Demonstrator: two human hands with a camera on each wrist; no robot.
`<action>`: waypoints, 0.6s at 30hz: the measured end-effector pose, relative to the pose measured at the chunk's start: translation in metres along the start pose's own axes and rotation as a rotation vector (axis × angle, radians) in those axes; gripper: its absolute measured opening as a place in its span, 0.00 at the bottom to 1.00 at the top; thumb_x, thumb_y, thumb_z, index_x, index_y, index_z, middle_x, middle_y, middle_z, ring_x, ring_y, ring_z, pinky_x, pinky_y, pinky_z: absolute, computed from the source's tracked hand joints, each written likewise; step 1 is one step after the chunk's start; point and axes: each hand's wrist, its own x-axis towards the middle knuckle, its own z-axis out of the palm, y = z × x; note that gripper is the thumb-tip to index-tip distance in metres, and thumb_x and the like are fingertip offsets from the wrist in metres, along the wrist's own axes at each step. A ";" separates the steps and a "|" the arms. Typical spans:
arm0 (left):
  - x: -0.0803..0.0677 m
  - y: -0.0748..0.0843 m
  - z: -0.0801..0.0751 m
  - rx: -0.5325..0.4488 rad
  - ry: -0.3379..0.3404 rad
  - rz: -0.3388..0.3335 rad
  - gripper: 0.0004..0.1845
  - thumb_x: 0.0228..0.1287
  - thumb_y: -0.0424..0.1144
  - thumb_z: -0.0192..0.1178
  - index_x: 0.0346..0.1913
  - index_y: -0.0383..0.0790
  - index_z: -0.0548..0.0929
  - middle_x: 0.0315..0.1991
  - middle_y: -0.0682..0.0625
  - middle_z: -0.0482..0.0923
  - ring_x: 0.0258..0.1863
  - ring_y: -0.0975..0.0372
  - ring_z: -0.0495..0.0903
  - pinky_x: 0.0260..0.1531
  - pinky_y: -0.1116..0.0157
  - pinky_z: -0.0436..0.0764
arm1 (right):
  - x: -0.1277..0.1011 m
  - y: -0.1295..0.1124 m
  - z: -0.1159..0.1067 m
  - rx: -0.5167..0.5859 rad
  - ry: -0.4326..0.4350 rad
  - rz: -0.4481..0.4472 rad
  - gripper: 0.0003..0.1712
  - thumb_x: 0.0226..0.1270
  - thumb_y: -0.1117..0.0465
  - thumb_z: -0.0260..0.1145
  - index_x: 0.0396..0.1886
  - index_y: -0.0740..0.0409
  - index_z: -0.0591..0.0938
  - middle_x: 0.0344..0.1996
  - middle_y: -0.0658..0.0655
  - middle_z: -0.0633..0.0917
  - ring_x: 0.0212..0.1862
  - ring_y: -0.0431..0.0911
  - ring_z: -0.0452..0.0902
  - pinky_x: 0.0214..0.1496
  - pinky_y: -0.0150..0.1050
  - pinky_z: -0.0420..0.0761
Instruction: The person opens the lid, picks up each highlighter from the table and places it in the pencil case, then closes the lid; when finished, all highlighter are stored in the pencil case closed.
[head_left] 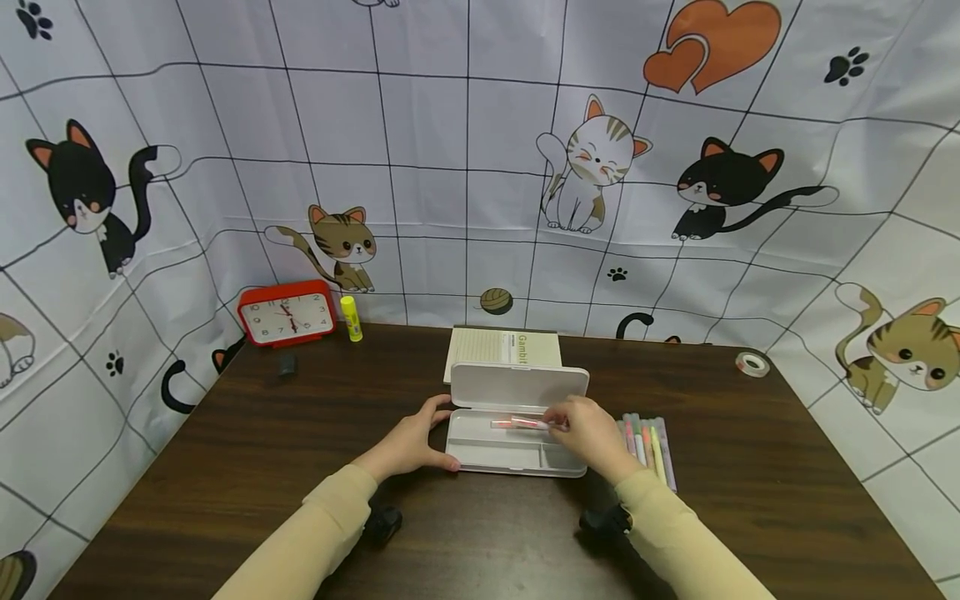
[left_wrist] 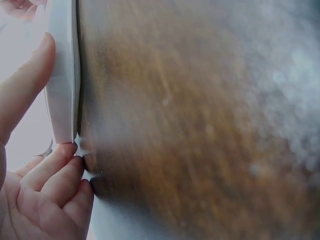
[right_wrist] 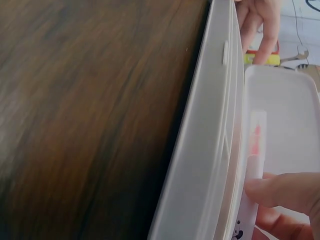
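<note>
Right hand (head_left: 592, 433) pinched the pink pen (head_left: 525, 423) over the case (head_left: 510, 454), left hand (head_left: 412, 442) gripping its end; a loose pinch might have dropped the pen outside.

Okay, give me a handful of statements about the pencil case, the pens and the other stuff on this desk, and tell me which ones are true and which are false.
1. The white pencil case lies open with its lid up. True.
2. The right hand holds a pink pen over the case. True.
3. The left hand is lifting the glue stick. False: it grips the case's left end; the glue stick stands by the red clock.
4. All the pens are inside the case. False: a row of pens lies on the table, right of the case.
5. A roll of tape sits near the table's far right corner. True.
</note>
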 end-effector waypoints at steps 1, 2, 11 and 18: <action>0.000 0.001 0.000 0.002 0.001 0.003 0.57 0.42 0.46 0.77 0.72 0.38 0.52 0.66 0.40 0.68 0.68 0.47 0.62 0.64 0.47 0.61 | 0.001 -0.002 0.001 0.004 0.003 -0.007 0.05 0.51 0.66 0.73 0.27 0.52 0.86 0.23 0.48 0.77 0.28 0.40 0.70 0.30 0.36 0.71; 0.000 0.001 0.000 0.001 0.002 0.000 0.57 0.42 0.46 0.77 0.72 0.38 0.52 0.66 0.40 0.68 0.68 0.48 0.62 0.64 0.47 0.61 | 0.002 -0.003 0.001 0.007 0.006 -0.010 0.05 0.51 0.65 0.73 0.27 0.52 0.86 0.23 0.47 0.77 0.27 0.40 0.69 0.29 0.36 0.71; 0.001 0.003 0.001 -0.004 0.012 -0.015 0.57 0.42 0.46 0.77 0.72 0.37 0.52 0.66 0.40 0.67 0.68 0.47 0.62 0.64 0.47 0.61 | 0.002 -0.005 0.000 0.014 0.029 0.004 0.05 0.51 0.63 0.74 0.28 0.52 0.86 0.24 0.46 0.78 0.29 0.41 0.72 0.30 0.37 0.73; 0.000 0.002 0.001 0.001 0.006 -0.016 0.57 0.42 0.47 0.77 0.72 0.38 0.52 0.66 0.40 0.67 0.68 0.47 0.62 0.64 0.47 0.61 | -0.005 0.006 -0.006 0.051 0.047 0.026 0.03 0.56 0.63 0.71 0.31 0.54 0.86 0.25 0.48 0.78 0.27 0.40 0.69 0.28 0.36 0.71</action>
